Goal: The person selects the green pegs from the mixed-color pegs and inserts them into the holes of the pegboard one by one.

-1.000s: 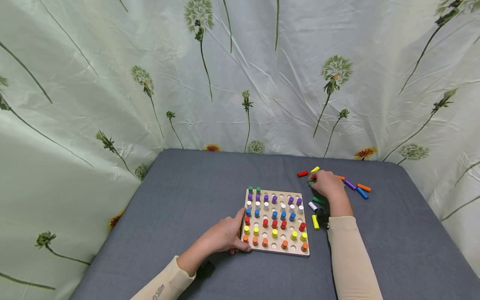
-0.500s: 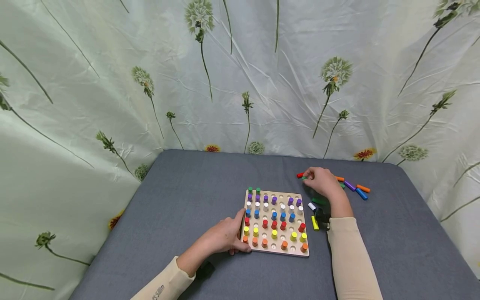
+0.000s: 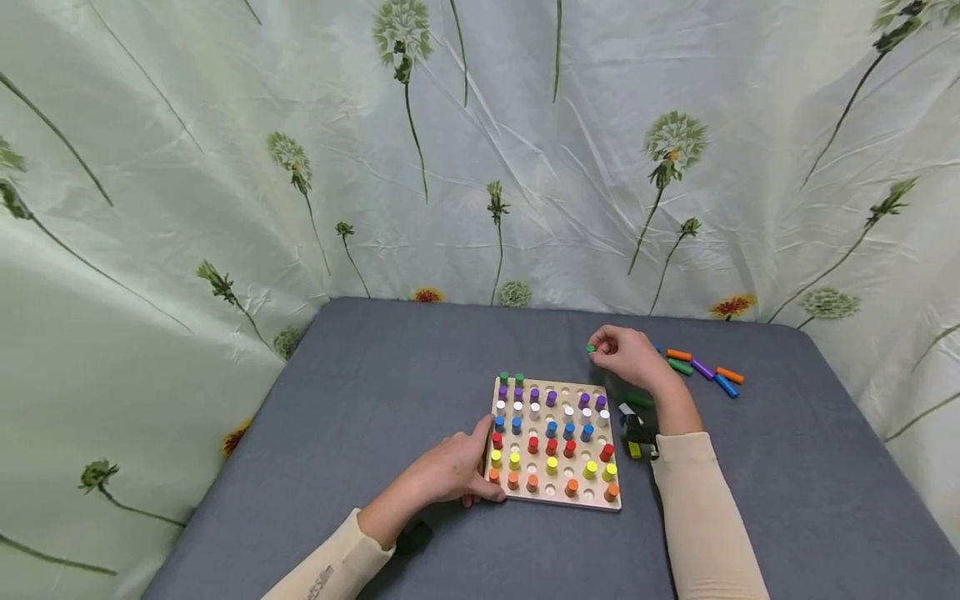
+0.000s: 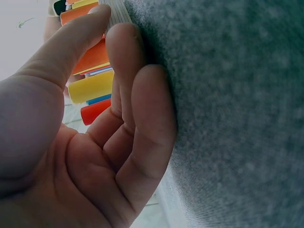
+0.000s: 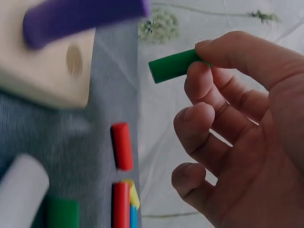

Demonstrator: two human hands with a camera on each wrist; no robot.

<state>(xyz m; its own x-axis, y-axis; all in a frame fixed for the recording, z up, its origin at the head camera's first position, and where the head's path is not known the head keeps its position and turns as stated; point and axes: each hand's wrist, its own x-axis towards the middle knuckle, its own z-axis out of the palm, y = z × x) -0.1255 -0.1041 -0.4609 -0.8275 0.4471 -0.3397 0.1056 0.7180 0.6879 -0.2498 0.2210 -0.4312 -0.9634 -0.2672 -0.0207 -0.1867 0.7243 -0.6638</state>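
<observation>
A pale wooden pegboard [image 3: 561, 497] lies on the table, with rows of orange, yellow, red, blue, white, purple and green pegs standing in it and several bare holes. My left hand [image 3: 453, 468] grips its near left corner, thumb along the front and fingers at the left side. In the left wrist view the thumb and fingertips meet at the board's edge beside a yellow peg [image 4: 91, 87]. Beyond the board's far right corner, my right hand [image 3: 628, 360] pinches a green peg [image 5: 173, 67] by one end between thumb and index finger, the other fingers loosely curled.
Loose orange [image 3: 730, 375], purple [image 3: 702, 369], blue [image 3: 726, 386] and green pegs [image 3: 680, 367] lie right of my right hand. A white peg [image 3: 626, 409] and a yellow peg [image 3: 635, 451] lie near that wrist. The right wrist view shows red pegs [image 5: 122, 146]. A flowered curtain [image 3: 450, 150] hangs behind the table.
My right hand has moved left and away from the loose pegs, with the green peg now raised in its fingertips. My left hand stays on the pegboard.
</observation>
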